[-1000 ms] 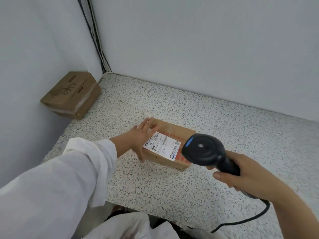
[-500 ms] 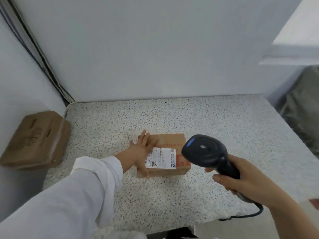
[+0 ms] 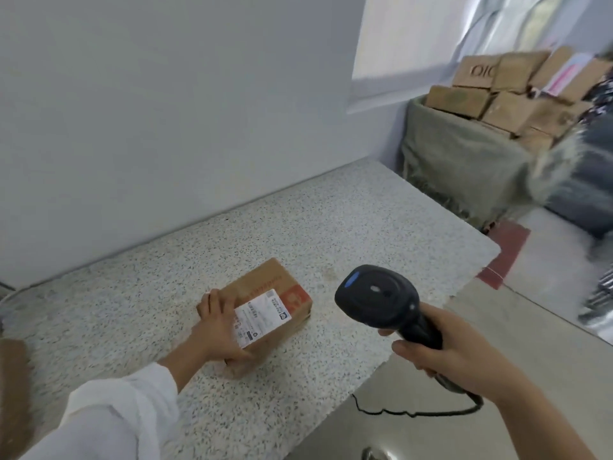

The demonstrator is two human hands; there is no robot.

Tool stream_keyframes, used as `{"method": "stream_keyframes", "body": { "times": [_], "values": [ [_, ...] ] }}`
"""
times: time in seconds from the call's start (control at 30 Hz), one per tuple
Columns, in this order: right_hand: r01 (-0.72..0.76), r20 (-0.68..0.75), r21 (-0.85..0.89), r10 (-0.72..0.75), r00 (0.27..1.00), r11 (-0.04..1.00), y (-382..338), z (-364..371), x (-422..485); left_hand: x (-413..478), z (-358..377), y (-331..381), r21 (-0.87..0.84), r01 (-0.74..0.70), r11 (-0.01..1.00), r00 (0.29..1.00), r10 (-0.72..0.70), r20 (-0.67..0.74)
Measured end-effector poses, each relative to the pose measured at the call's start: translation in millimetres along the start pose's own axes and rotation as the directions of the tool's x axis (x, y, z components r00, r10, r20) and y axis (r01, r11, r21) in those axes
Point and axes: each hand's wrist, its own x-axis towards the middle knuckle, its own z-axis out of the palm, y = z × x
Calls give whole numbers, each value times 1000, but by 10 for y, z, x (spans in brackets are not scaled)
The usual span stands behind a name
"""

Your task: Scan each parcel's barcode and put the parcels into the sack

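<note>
Your L hand (image 3: 219,330) has gone from a flat, fingers-spread rest on the parcel (image 3: 265,280) to a real grip. Fingers curl over the far edge of its left end, and the thumb hooks the near side. The parcel sits mid-countertop (image 3: 298,220), nearer the front edge than the back wall, label (image 3: 262,315) face up. Can't tell if it's off the surface yet.

Your R hand (image 3: 454,353) is wrapped round the scanner (image 3: 381,300) handle as before. The scanner head is held to the right of the parcel, around the front edge, not touching it. Hands are apart, each clamped on its own thing.

Your head has swung right too. The sack (image 3: 464,161) is now in view past the right end of the countertop, w/ piled boxes (image 3: 504,94) in its mouth. The 2nd box (image 3: 13,393) has slid to the left edge of view, by the countertop's left end.

What it means, IMO: the scan is prob. done and you're into the pick-up-and-carry step. No light or readout is visible, so I can't confirm the read. The sack looks full to the brim, so set the parcel on top w/ care or it may slide off. A one-handed end grip may let the box tip, so get your fingers further under.
</note>
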Motion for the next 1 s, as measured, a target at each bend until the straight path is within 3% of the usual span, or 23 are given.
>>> {"method": "stream_keyframes", "body": {
  "times": [0.13, 0.33, 0.5, 0.73, 1.0],
  "values": [
    [-19, -109, 32, 22, 994, 999, 175, -315, -209, 63, -108, 321, -185, -32, 982, 991, 6, -136],
    [-69, -248, 69, 84, 965, 995, 664, -1052, -519, 52, -369, 1547, -310, -251, 917, 921, 127, -369],
    [-70, -286, 76, 89, 954, 995, 1177, -1922, -797, 97, -193, 2753, -395, -291, 871, 910, 124, -395],
    [-9, -415, 95, 48, 908, 995, 1645, -3011, -917, 357, -196, 3893, -417, -263, 870, 913, 85, -399],
    [61, -501, 124, 10, 865, 990, 1955, -3978, -392, 1004, -960, 4907, -270, -415, 869, 829, 239, -505]
  ]
}}
